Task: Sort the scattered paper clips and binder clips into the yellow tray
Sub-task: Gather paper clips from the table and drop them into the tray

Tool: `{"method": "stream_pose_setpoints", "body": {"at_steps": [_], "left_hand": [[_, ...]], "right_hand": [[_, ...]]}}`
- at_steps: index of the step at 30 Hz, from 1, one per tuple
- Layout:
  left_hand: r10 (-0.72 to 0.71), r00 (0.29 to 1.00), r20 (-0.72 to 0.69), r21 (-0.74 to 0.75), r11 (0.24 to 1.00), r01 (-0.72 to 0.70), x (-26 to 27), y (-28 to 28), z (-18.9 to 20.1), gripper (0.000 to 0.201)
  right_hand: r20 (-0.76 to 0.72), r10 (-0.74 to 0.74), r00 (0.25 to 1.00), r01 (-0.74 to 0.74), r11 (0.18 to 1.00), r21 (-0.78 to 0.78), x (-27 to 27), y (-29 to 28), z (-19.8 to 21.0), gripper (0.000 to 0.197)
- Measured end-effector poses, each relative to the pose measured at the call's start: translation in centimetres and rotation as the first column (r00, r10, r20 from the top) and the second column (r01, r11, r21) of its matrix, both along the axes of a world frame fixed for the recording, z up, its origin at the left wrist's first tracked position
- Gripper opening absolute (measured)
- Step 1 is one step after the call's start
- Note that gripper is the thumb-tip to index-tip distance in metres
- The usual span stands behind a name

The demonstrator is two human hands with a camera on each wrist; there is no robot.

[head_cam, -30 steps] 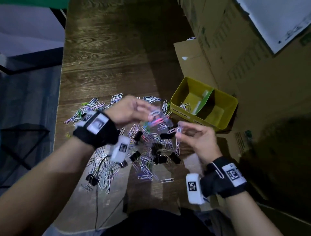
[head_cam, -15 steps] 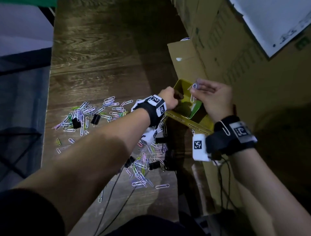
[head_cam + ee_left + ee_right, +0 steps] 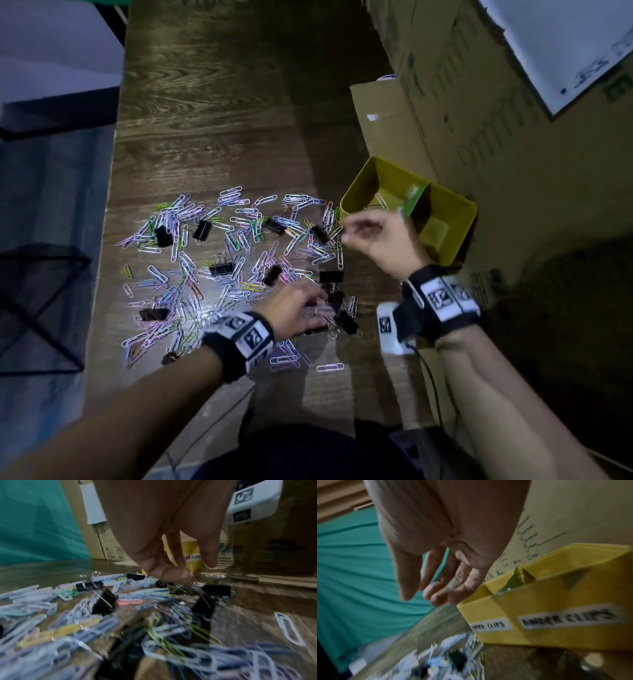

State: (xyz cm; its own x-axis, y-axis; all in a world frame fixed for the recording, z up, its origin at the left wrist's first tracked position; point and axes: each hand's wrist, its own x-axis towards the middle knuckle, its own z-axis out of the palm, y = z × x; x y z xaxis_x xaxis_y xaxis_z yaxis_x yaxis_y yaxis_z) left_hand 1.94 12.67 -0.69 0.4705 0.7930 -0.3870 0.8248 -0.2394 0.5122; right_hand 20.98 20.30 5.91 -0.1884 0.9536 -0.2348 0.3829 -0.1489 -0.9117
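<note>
Both hands were working at once. My left hand (image 3: 296,308) was down low over the near end of the pile, fingers curled and pinching at a thin wire loop, which I took for the handle of one of the black binder clips (image 3: 216,590) right under its fingertips; blur kept me from being sure the grip had closed. My right hand (image 3: 380,236) hovered up beside the yellow tray (image 3: 455,219), fingers (image 3: 440,596) loose and lightly curled with nothing between them, so I read it as free for another pick.

That tray sat just beyond the right hand, split by a green divider (image 3: 412,204), its labels reading paper clips on the side towards the left hand and binder clips on the other. A few paper clips (image 3: 380,202) lay in the left compartment. Most of the coloured paper clips (image 3: 219,246) were spread on the wooden table (image 3: 212,130) ahead of the left hand, so I judged the sorting barely begun.
</note>
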Motion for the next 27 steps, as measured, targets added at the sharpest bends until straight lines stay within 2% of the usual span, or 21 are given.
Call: {"method": "stream_pose_setpoints", "body": {"at_steps": [2, 4, 6, 8, 10, 12, 13, 16, 19, 21, 24, 27], "left_hand": [[0.029, 0.999, -0.031, 0.036, 0.999, -0.028, 0.3, -1.4, -1.5, 0.037], [0.079, 0.997, 0.002, 0.027, 0.996, -0.079, 0.8, -2.1, -2.2, 0.031], [0.087, 0.995, 0.039, -0.016, 0.996, -0.087, 1.0, -2.4, -2.6, 0.020], [0.094, 0.995, 0.040, -0.084, 0.992, -0.090, 0.7, -2.3, -2.9, 0.010], [0.129, 0.988, 0.089, -0.120, 0.986, -0.118, 0.0, -1.8, -3.0, 0.005], [0.162, 0.972, 0.170, -0.061, 0.986, -0.154, -0.6, -1.0, -2.8, 0.007], [0.146, 0.972, 0.186, -0.012, 0.989, -0.146, -0.7, -0.5, -2.4, 0.008], [-0.017, 0.994, 0.110, 0.043, 0.999, 0.012, -0.1, 1.2, -1.2, 0.009], [-0.116, 0.992, 0.043, -0.048, 0.992, 0.118, 0.6, 2.6, -0.8, 0.012], [-0.087, 0.995, 0.053, -0.065, 0.994, 0.090, 1.0, 3.3, -1.1, 0.010], [-0.003, 0.994, 0.113, -0.056, 0.998, 0.010, 1.5, 4.5, -1.3, 0.005], [0.061, 0.988, 0.140, -0.019, 0.998, -0.059, 1.7, 5.5, -1.7, 0.006]], "right_hand": [[0.107, 0.162, 0.981, -0.143, 0.976, -0.166, 0.0, -2.7, -1.5, 0.027], [0.253, 0.331, 0.909, -0.233, 0.907, -0.351, 0.3, -4.9, -3.2, 0.029], [0.334, 0.429, 0.839, -0.264, 0.859, -0.438, 0.3, -6.7, -4.4, 0.034], [0.422, 0.461, 0.781, -0.254, 0.851, -0.459, -0.1, -8.1, -5.7, 0.043], [0.546, 0.484, 0.683, -0.262, 0.861, -0.436, -0.4, -9.2, -6.8, 0.049], [0.629, 0.478, 0.613, -0.289, 0.877, -0.384, -0.6, -10.0, -7.1, 0.047], [0.650, 0.465, 0.601, -0.309, 0.885, -0.348, -0.6, -10.3, -7.2, 0.044], [0.678, 0.414, 0.607, -0.335, 0.907, -0.253, -0.6, -10.8, -7.2, 0.033], [0.633, 0.305, 0.712, -0.247, 0.952, -0.181, 0.0, -10.6, -6.8, 0.025], [0.624, 0.195, 0.757, -0.171, 0.980, -0.098, 1.0, -10.2, -6.0, 0.021], [0.640, 0.040, 0.767, -0.065, 0.998, 0.016, 3.0, -8.8, -5.2, 0.019], [0.670, -0.082, 0.738, 0.124, 0.992, -0.016, 4.7, -7.0, -5.4, 0.021]]}}
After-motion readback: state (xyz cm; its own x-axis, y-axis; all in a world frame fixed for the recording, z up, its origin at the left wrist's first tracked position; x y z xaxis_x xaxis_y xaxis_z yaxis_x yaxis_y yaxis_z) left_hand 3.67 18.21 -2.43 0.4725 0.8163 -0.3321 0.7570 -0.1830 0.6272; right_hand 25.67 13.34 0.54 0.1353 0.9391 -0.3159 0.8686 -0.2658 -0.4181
